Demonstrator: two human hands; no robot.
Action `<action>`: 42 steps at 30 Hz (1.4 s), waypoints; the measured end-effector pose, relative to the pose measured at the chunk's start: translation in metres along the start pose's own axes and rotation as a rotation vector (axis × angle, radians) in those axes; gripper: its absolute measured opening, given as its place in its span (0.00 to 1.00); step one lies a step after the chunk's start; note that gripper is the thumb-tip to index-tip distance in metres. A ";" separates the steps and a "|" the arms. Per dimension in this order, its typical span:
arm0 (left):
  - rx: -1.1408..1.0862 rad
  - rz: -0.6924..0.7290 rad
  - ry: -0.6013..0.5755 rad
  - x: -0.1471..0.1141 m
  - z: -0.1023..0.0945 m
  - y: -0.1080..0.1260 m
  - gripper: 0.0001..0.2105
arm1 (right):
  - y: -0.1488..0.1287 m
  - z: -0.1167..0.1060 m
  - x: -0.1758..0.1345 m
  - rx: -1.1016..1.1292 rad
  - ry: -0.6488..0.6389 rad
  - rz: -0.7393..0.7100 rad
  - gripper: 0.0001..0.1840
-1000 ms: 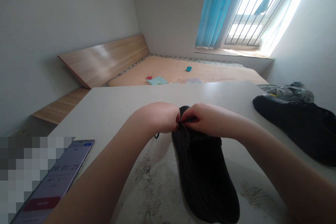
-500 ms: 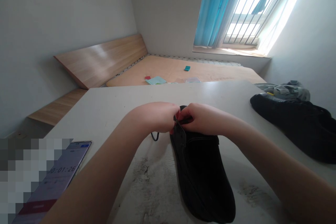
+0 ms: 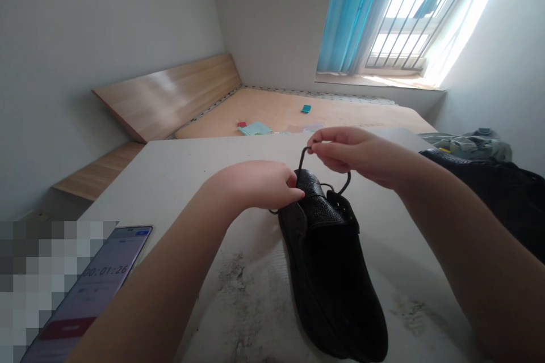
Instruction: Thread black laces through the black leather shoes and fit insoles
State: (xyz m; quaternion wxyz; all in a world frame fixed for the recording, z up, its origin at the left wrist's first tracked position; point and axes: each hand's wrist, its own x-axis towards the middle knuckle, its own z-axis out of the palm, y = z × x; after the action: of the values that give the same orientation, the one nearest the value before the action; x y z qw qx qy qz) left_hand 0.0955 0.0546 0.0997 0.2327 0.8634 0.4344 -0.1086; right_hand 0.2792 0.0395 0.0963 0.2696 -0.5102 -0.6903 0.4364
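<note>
"Where's the black lace-up shoe (image 3: 330, 278)?"

"Lower centre of the frame, on the table (image 3: 179, 167), long axis running from toe at top to heel at lower right. It lies below the right hand (image 3: 351, 150), whose grip pinches the shoelace (image 3: 302, 160)."

"Left hand (image 3: 266, 184)?"

"Nearer, touching the shoe's left side; I can't tell whether its grip is closed."

"Any writing?"

"The phone (image 3: 96, 286), lower left, reads 00:01:26."

A pebbled, softly shiny, leather-like surface is shown on the tongue (image 3: 324, 210) of the black shoe (image 3: 332, 281); its sides are left matt. The lace (image 3: 302, 160) is made of dull cord. The tabletop (image 3: 179, 176) is finished smooth, roughened by scuffed patches (image 3: 238, 272). The headboard (image 3: 170, 88) is faced in glossy wood grain.
</note>
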 end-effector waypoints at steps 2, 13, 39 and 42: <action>-0.019 0.037 0.089 0.000 -0.001 0.003 0.17 | -0.003 -0.007 -0.003 0.121 0.062 -0.066 0.08; -0.514 0.176 0.404 -0.001 -0.011 -0.004 0.18 | -0.003 0.002 -0.002 -0.111 0.185 -0.106 0.11; -0.887 0.343 0.742 0.025 0.012 0.009 0.14 | 0.012 0.014 0.011 0.635 0.159 -0.047 0.18; -0.941 0.358 0.711 0.026 0.011 0.009 0.15 | 0.013 0.012 0.011 0.590 0.196 -0.108 0.18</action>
State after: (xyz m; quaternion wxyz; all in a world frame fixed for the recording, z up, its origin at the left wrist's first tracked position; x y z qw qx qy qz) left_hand 0.1179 0.0624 0.0828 0.4444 0.7108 0.3351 0.4300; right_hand 0.2715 0.0468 0.0785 0.4941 -0.4123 -0.5308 0.5515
